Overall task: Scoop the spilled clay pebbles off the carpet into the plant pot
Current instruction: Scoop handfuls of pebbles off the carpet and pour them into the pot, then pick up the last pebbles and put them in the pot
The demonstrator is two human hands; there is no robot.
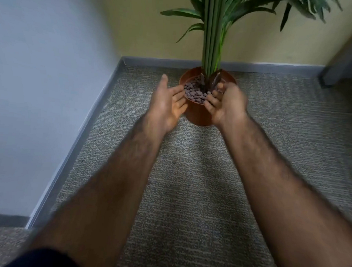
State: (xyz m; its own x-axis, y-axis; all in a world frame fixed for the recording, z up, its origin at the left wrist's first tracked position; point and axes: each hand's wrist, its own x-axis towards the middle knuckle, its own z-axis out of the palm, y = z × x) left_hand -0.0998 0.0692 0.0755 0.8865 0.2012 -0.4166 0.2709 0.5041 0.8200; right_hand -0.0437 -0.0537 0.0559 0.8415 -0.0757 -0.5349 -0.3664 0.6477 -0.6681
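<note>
From the head view, the plant pot (197, 112) stands on the carpet (187, 196) near the far wall, filled with clay pebbles (194, 92). The left hand (168, 104) hovers beside its left rim, palm up, fingers spread and empty. The right hand (226, 103), blurred, is cupped over the near rim, so any pebbles it holds lie directly above the pot; one stray pebble (174, 162) lies nearer the left arm.

Left hand (169, 101) and right hand (224, 103) cupped at the pebble-filled plant pot (197, 114).
</note>
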